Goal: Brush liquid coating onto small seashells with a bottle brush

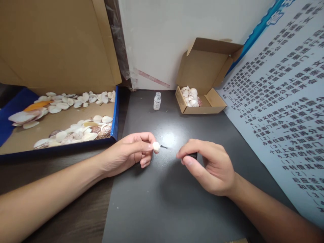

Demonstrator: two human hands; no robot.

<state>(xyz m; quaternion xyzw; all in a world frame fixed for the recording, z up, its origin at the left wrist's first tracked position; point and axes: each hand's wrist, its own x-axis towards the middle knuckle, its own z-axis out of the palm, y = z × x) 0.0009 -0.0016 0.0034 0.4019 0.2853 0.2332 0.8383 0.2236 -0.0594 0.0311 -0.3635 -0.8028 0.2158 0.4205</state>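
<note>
Centrally, the left hand [131, 152] pinches a small white seashell [156, 146] by its edges (light, brittle, likely slippery); the right hand [207, 167] grips a brush cap [192, 155], bristles near it.

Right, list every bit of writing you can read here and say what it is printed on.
"公文的阅批与分转": on the pale blue-edged printed poster at the right.
"5.文件的传阅": same poster, lower down.
"(1)", "(2)", "(3)": item numbers on that poster.
The poster's remaining lines: too slanted and small to read reliably.
Small clear glass bottle: label, if any, unreadable.
Open brown cardboard box and large brown cardboard sheet: no visible text.
</note>
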